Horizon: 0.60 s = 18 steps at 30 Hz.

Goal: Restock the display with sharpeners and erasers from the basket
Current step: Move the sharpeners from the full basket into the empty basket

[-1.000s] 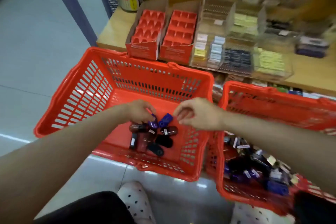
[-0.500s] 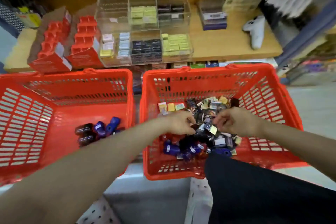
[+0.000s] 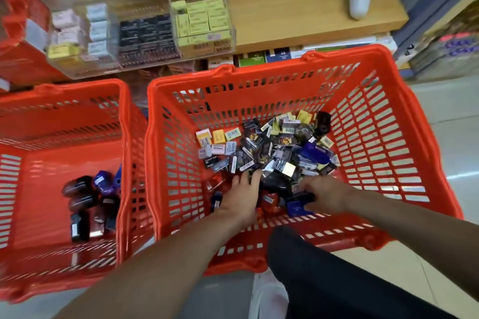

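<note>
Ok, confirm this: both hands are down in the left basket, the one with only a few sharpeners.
Wrong basket. The head view shows the left hand and right hand in the right basket, on its mixed pile; the left basket holds the few sharpeners.

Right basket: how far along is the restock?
Done: a few sharpeners sit sorted in the left basket. In hand: left hand and right hand are in the right basket, digging through the mixed pile. Left: most of the pile; the clear display bins await stock.
</note>
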Available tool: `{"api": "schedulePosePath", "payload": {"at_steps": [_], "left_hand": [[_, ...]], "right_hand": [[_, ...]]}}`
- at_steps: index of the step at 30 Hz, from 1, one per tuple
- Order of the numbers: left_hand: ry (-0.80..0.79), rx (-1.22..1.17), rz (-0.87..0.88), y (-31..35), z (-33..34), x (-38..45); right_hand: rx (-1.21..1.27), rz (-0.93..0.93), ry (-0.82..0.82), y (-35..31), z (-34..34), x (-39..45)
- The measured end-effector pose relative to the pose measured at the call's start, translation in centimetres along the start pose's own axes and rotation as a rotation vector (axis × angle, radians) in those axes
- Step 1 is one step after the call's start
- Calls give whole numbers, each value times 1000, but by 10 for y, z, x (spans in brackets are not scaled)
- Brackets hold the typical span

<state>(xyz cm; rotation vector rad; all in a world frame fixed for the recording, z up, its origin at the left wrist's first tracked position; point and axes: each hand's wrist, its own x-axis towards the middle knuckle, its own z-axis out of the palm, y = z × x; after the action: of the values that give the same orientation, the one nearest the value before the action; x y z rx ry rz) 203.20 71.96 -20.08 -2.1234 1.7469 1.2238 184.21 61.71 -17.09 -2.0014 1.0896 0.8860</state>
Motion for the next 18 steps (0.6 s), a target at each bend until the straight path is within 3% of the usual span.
{"api": "schedulePosePath", "payload": {"at_steps": [4,6,10,13,18], "left_hand": [[52,-79,-6,-20,2,-3],[105,-240,-31,-29,0,-4],[410,-576,-199,-35,-18,4],[412,-528,-278,-39,-28,9],[268,-287,-288,-40,-18,14]], "right_hand": [[-67,15,2,-1,10,8],[-105,19,5,-2,12,12],[-112,-38,-85,-4,-4,12],[-91,-78,-102,-5,-29,8],[200,-181,202,-28,-23,11]]}}
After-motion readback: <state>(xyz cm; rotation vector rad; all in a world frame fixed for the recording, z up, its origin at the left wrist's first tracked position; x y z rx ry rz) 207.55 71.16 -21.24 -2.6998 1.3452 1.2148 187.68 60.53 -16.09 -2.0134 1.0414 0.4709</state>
